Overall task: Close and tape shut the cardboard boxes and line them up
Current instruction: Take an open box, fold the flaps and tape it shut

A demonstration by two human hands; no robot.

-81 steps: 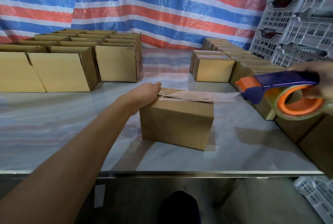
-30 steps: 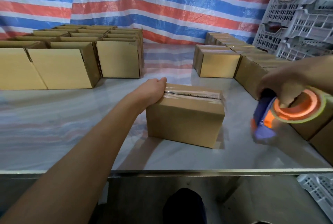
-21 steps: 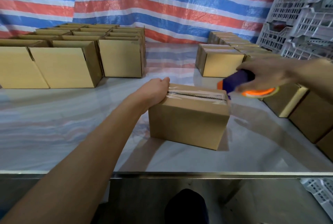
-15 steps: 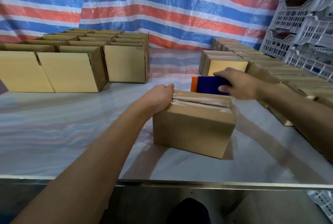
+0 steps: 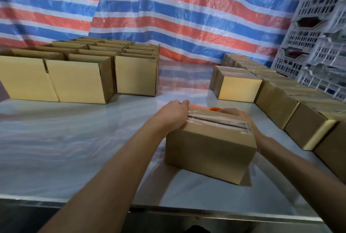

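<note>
A closed cardboard box [image 5: 209,146] sits near the table's front, with clear tape running along its top seam. My left hand [image 5: 174,114] grips its left end, fingers curled over the top edge. My right hand [image 5: 243,118] wraps round the right end and far corner and is partly hidden by the box. Just behind the box an orange sliver of the tape dispenser [image 5: 204,108] shows on the table. Several open boxes [image 5: 80,81] stand in rows at the back left. Taped boxes [image 5: 237,87] line the right side.
The glossy white table [image 5: 74,148] has a metal front edge [image 5: 168,211] close to me. Grey plastic crates [image 5: 318,45] are stacked at the far right. A red, white and blue striped tarp [image 5: 168,17] hangs behind.
My right hand finished the tape strip, set the dispenser down behind the box and moved onto the box's right end. My left hand stayed on the left end.
</note>
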